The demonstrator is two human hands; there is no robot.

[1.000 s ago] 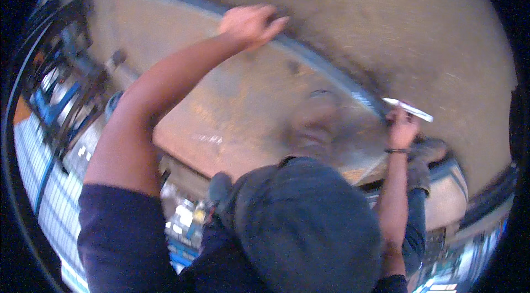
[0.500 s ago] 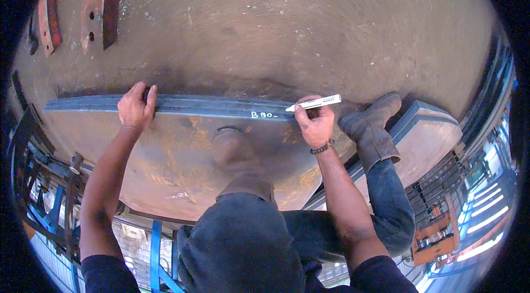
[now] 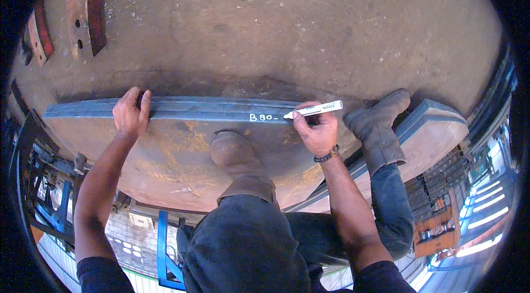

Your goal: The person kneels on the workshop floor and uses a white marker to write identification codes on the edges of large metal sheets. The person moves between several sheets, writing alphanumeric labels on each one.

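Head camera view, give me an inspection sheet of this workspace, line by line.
Surface: rusty brown steel plate, dusty, scattered debris.
Job's things: long grey-blue steel bar lying across the plate, white markings on it; white marker pen, tip on the bar.
Clutter: rusty curved steel pieces at upper left.
Hands: left hand grips the bar; right hand holds the marker.
Cables: nothing seen.
Surroundings: blue frames below the plate; boots on the plate.

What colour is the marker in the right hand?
White, with a dark band on its barrel; the head view shows the marker best.
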